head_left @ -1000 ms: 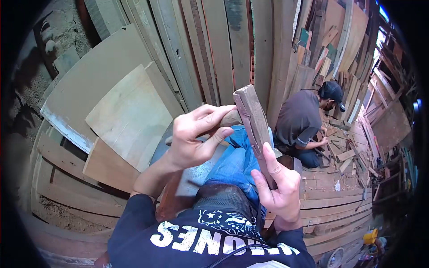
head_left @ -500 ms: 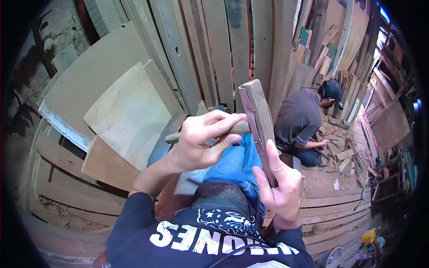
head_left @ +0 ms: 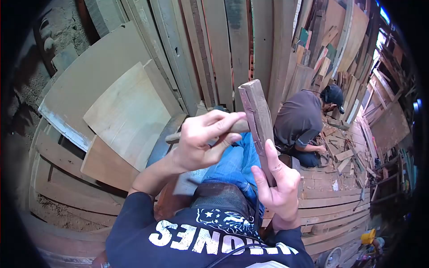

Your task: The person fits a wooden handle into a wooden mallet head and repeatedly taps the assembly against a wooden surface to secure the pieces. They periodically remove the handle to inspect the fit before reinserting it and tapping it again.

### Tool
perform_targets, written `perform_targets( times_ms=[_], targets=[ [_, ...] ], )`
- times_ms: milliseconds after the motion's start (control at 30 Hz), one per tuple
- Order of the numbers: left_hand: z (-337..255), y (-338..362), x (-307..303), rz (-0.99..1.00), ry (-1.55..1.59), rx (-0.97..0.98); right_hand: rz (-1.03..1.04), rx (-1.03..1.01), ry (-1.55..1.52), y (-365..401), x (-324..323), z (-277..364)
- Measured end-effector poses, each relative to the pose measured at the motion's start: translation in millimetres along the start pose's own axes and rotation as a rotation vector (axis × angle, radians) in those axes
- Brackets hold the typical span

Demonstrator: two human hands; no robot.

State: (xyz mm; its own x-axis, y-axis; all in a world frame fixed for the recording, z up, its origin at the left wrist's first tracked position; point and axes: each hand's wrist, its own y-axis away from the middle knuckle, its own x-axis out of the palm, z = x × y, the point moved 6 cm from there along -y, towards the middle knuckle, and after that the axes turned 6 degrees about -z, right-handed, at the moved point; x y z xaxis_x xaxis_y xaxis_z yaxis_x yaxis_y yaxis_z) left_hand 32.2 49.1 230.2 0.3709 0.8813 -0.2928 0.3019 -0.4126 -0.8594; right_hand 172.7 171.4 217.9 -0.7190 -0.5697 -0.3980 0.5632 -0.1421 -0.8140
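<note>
My left hand (head_left: pixel 203 140) is closed around a round wooden stick (head_left: pixel 239 127), its thumb and index finger extended along it. The stick's far-left end pokes out behind the wrist, and its other end meets the side of a weathered wooden bar (head_left: pixel 259 109). This bar stands tilted in front of my chest, with a reddish, grooved left face. My right hand (head_left: pixel 281 185) grips its lower end, thumb on the near side and index finger pointing up along it. The remaining right fingers are partly hidden behind the bar.
At right, a co-worker (head_left: pixel 299 118) in a dark cap crouches over scattered wood scraps (head_left: pixel 344 154). Tall planks (head_left: pixel 219 53) lean ahead of me. Plywood sheets (head_left: pixel 129 116) rest at left. A yellow object (head_left: pixel 368 236) lies at lower right.
My hands, the stick and the bar look almost unchanged. The co-worker's head and hands have shifted slightly.
</note>
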Motion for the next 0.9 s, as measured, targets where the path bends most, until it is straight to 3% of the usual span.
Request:
perform_targets(
  times_ms=[133,267,400,467,533,600,700,900],
  targets=[
    [-7,7,10,-0.001,-0.006,0.114,0.044,0.066,0.037,2,-3,1],
    [3,2,4,-0.007,0.032,-0.003,0.079,0.033,0.057,-2,-1,0],
    [-5,8,12,0.011,-0.006,0.096,0.033,0.075,0.029,1,-2,-1],
    [-1,6,12,0.043,0.012,0.057,0.018,0.051,0.037,0,-2,-1],
    [3,1,2,-0.025,0.003,0.125,-0.002,0.027,0.036,0,-2,-1],
    [7,0,-12,-0.037,-0.003,-0.06,0.076,0.018,0.067,3,1,-1],
    [9,-3,-36,-0.213,0.07,-0.075,0.073,0.045,0.062,2,-3,-5],
    [6,-3,-41,-0.205,0.07,-0.004,0.048,0.061,-0.04,3,-2,-2]
  ],
)
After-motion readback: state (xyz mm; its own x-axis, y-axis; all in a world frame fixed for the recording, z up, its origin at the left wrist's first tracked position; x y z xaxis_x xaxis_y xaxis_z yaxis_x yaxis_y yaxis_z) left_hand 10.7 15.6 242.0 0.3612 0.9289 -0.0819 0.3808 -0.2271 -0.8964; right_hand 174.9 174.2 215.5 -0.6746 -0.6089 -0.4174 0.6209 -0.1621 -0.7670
